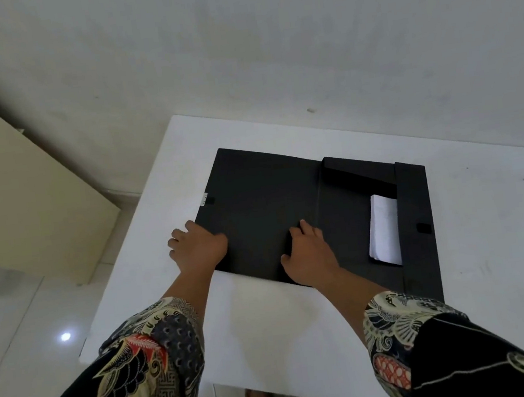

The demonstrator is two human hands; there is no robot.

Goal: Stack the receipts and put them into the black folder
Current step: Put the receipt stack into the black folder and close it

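Head view: receipts (384,229) already in black folder (254,199), right of both hands; left hand (198,247) grips cover edge, right hand (307,253) flat on spine w/ nothing held, prob to close it.

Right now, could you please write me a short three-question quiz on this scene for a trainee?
1. True or false: the receipts lie inside the black folder.
2. Which hand grips the folder's near-left edge? A. left hand B. right hand
3. Fill in: the folder rests on a white ____.

Key: 1 true; the white stack shows in the folder's right part, partly under a black flap. 2 A; the right hand presses flat near the middle fold. 3 table.
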